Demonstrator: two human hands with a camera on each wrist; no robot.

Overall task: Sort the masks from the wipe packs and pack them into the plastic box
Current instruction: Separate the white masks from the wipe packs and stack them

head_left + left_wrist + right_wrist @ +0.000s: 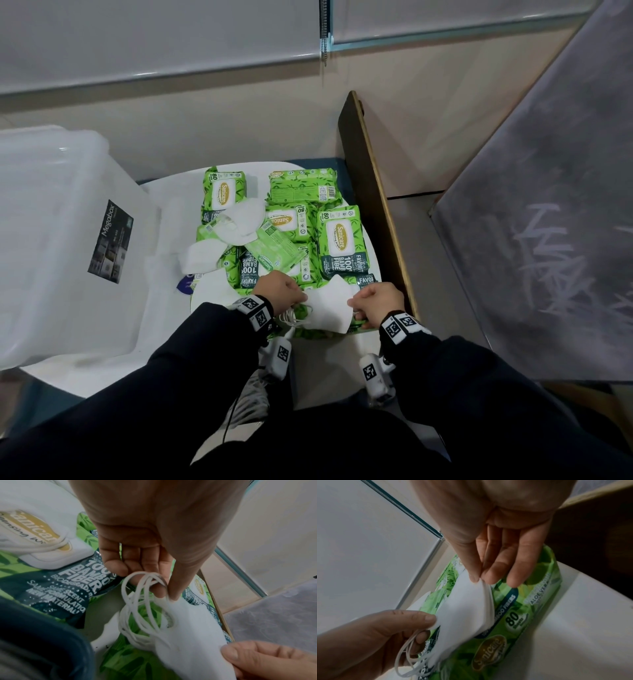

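A stack of white folded masks (330,305) is held between both hands just above the green wipe packs (339,240). My left hand (284,291) pinches the stack's left end (173,601) by the ear loops (137,601). My right hand (376,298) pinches its right edge (476,588) between thumb and fingers. More loose white masks (239,219) lie on the packs at the left. The clear plastic box (51,240) stands at the far left.
The packs lie on a white round table (164,308). A brown wooden board (373,192) stands upright along the table's right side. A grey sheet (548,222) covers the area at right. A wall with a window frame (171,75) is behind.
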